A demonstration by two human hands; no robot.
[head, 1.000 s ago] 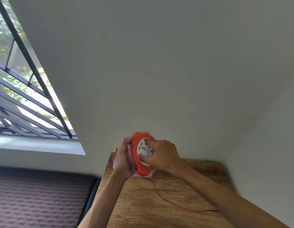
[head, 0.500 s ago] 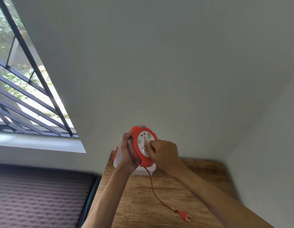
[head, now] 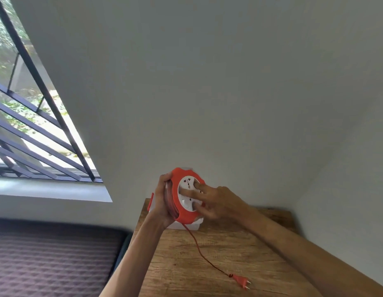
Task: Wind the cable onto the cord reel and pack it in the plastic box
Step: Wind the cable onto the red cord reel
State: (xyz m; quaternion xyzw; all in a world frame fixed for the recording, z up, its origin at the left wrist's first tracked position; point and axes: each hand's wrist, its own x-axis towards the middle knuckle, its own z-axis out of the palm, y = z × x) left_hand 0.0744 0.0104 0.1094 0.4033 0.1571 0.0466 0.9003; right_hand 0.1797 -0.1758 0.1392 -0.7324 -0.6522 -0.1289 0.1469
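I hold an orange cord reel (head: 182, 187) with a white socket face upright above the far end of a wooden table (head: 229, 254). My left hand (head: 162, 202) grips its back edge, over the wound cable. My right hand (head: 216, 200) presses fingertips into the white face. A thin orange cable (head: 200, 249) hangs from the reel's underside and runs across the table to an orange plug (head: 240, 280) lying near the front. Behind the reel stands a clear plastic box (head: 186, 225) with an orange latch (head: 151, 201), mostly hidden.
White walls meet in a corner right behind the table. A barred window (head: 36, 133) with a sill is at the left. A dark patterned mattress (head: 53, 260) lies below it, against the table's left edge.
The plug has slid into view and across the table toward the reel as the loose cable shortened. My right hand's fingers have shifted round on the white face.
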